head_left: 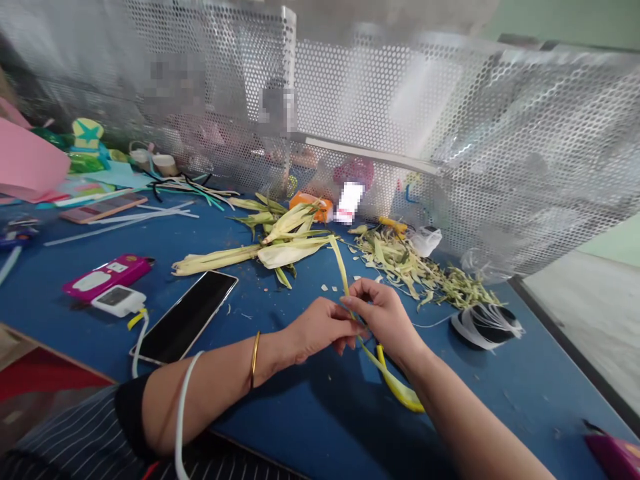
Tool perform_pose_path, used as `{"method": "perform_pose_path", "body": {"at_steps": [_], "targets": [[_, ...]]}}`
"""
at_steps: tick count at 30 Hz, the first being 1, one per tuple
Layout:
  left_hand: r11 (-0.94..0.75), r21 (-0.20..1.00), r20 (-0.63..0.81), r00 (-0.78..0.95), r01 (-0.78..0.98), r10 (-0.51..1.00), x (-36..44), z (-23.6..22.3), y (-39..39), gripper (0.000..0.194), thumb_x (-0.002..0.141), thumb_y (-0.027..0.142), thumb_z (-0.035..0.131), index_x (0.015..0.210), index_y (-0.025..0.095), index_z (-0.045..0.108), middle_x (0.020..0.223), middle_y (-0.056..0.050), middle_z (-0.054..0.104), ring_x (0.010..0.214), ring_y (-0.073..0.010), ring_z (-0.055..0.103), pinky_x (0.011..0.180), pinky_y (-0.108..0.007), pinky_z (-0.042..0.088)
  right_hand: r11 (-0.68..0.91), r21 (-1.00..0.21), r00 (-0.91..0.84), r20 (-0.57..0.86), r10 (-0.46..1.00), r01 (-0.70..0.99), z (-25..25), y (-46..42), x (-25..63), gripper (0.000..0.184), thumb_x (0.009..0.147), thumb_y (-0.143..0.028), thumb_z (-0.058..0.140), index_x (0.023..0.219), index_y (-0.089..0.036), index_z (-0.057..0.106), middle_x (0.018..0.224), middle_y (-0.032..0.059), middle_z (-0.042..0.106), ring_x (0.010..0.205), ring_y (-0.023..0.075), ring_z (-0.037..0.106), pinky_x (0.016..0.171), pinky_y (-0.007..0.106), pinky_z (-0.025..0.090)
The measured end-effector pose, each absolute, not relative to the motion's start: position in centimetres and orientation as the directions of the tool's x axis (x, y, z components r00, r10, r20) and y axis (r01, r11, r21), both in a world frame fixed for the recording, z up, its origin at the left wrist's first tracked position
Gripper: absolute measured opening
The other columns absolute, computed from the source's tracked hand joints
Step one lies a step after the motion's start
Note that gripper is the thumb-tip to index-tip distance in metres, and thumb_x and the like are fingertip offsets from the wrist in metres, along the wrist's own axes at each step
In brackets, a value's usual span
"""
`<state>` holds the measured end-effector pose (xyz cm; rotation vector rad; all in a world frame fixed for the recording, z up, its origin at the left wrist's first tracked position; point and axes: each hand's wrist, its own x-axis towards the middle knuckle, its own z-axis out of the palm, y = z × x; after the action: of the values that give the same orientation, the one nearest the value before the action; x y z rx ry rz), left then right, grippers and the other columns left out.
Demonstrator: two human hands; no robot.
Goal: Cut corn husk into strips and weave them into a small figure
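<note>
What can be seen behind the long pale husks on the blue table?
Behind the husks an orange object shows, with the perforated screen beyond it. The husks cover part of the object, so its full shape cannot be seen.

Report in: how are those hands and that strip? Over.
Left hand, right hand: both pinching yellow-green husk-like strip. Corn husks just beyond. Black spool off right, apart.

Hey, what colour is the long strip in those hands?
The strip is pale yellowish green, seen best in the head view.
</note>
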<state>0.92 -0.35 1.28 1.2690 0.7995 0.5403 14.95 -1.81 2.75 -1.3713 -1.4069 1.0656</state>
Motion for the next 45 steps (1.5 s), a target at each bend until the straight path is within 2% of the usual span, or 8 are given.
{"method": "perform_pose_path", "body": {"at_steps": [6, 11, 15, 20, 25, 33, 38, 45], "targets": [[0.298, 0.954, -0.248, 0.635, 0.031, 0.732, 1.2, 0.9, -0.7, 0.028, 0.065, 0.038, 0.075, 0.056, 0.013, 0.064, 0.053, -0.001, 0.058, 0.046, -0.0101, 0.047, 0.051, -0.026, 0.039, 0.229, -0.823, 0.041, 0.292, 0.955, 0.52, 2.6, -2.4, 14.5, 0.02, 0.081, -0.029, 0.061, 0.065, -0.021, 0.054, 0.063, -0.0021, 0.056, 0.057, 0.014, 0.054, 0.055, 0.027, 0.043], [0.433, 0.895, -0.296, 0.58, -0.11, 0.759, 0.4, 1.6, -0.2, 0.04, 0.073, 0.051, 0.071, 0.076, 0.012, 0.072, 0.068, -0.005, 0.068, 0.056, -0.0109, 0.055, 0.061, -0.025, 0.043, 0.387, -0.588, 0.088, 0.62, 0.78, 0.71, 2.8, -2.6, 16.3, 0.015, 0.092, -0.033, 0.054, 0.091, -0.023, 0.065, 0.094, 0.006, 0.068, 0.094, 0.0229, 0.061, 0.084, 0.036, 0.044], [0.446, 0.875, -0.294, 0.524, -0.188, 0.799, -0.9, 2.5, 0.7, 0.044, 0.077, 0.052, 0.068, 0.091, 0.011, 0.074, 0.082, -0.009, 0.072, 0.069, -0.0134, 0.063, 0.07, -0.026, 0.046, 0.3, -0.68, 0.104, 0.486, 0.868, 0.669, 2.9, -2.7, 17.3, 0.024, 0.094, -0.039, 0.05, 0.086, -0.022, 0.064, 0.082, 0.003, 0.069, 0.08, 0.0205, 0.063, 0.074, 0.031, 0.046], [0.413, 0.879, -0.258, 0.489, -0.239, 0.833, -1.4, 2.4, 1.0, 0.035, 0.066, 0.041, 0.08, 0.084, 0.011, 0.073, 0.075, -0.006, 0.07, 0.065, -0.0112, 0.06, 0.067, -0.024, 0.045, 0.273, -0.777, -0.143, 0.234, 0.962, 0.567, 2.5, -2.7, 16.2, 0.032, 0.093, -0.046, 0.05, 0.081, -0.021, 0.066, 0.075, 0.0011, 0.069, 0.072, 0.0174, 0.062, 0.066, 0.026, 0.046], [0.45, 0.853, -0.306, 0.446, -0.265, 0.841, -1.0, 1.7, 0.9, 0.029, 0.064, 0.036, 0.082, 0.073, 0.012, 0.068, 0.067, -0.002, 0.066, 0.056, -0.0081, 0.054, 0.061, -0.022, 0.043, 0.188, -0.865, -0.115, 0.151, 0.982, 0.465, 1.5, -2.9, 15.5, 0.03, 0.091, -0.048, 0.054, 0.083, -0.02, 0.064, 0.07, -0.0002, 0.064, 0.063, 0.0155, 0.059, 0.06, 0.025, 0.047], [0.48, 0.838, -0.363, 0.391, -0.26, 0.846, -1.2, 1.9, 1.1, 0.021, 0.065, 0.029, 0.08, 0.068, 0.012, 0.068, 0.065, -0.003, 0.067, 0.056, -0.0086, 0.054, 0.059, -0.022, 0.042, 0.279, -0.659, -0.053, 0.341, 0.939, 0.698, 1.2, -3.5, 15.7, 0.027, 0.096, -0.036, 0.048, 0.075, -0.022, 0.058, 0.063, -0.0012, 0.058, 0.057, 0.0141, 0.053, 0.054, 0.024, 0.041], [0.537, 0.793, -0.383, 0.45, -0.287, 0.807, -1.5, 2.0, 1.3, 0.02, 0.076, 0.032, 0.071, 0.079, 0.012, 0.073, 0.072, -0.005, 0.071, 0.061, -0.01, 0.061, 0.062, -0.022, 0.045, 0.258, -0.621, -0.044, 0.338, 0.94, 0.74, 1.0, -3.5, 15.7, 0.025, 0.097, -0.034, 0.046, 0.077, -0.023, 0.055, 0.063, -0.0024, 0.058, 0.057, 0.0142, 0.054, 0.056, 0.024, 0.042], [0.538, 0.781, -0.355, 0.483, -0.317, 0.801, -1.5, 2.6, 1.2, 0.018, 0.076, 0.023, 0.069, 0.087, 0.011, 0.076, 0.086, -0.009, 0.076, 0.074, -0.0145, 0.069, 0.076, -0.025, 0.052, 0.351, -0.443, -0.012, 0.607, 0.794, 0.825, 1.1, -3.5, 16.1, 0.011, 0.094, -0.026, 0.055, 0.101, -0.023, 0.063, 0.098, 0.0053, 0.067, 0.093, 0.0214, 0.062, 0.082, 0.034, 0.045]]}}
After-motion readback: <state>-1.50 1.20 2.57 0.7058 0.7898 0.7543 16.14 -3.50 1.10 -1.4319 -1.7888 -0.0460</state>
